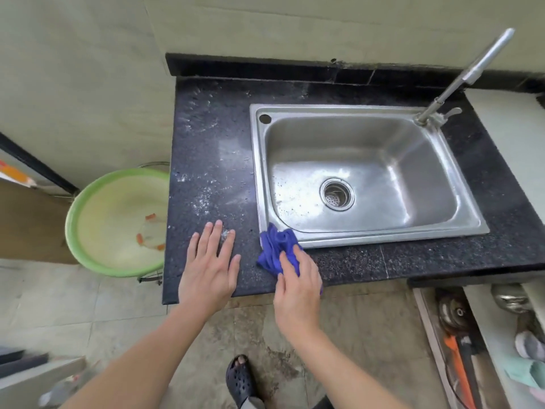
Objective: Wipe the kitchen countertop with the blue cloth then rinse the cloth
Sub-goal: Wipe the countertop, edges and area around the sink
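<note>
Left hand (pixel 209 265) lies flat on the dark speckled counter (pixel 212 137), fingers spread, palm down near the front edge. Right hand (pixel 298 286) presses on the blue cloth (pixel 275 246), fingers curled over its near part. Cloth is bunched on the counter, its far end touching the front left corner of the steel sink (pixel 365 169). White dusty smears on the counter left of the sink. Tap (pixel 463 81) at the sink's back right. Green basin (pixel 118 222) beside the counter. No readable writing.
</note>
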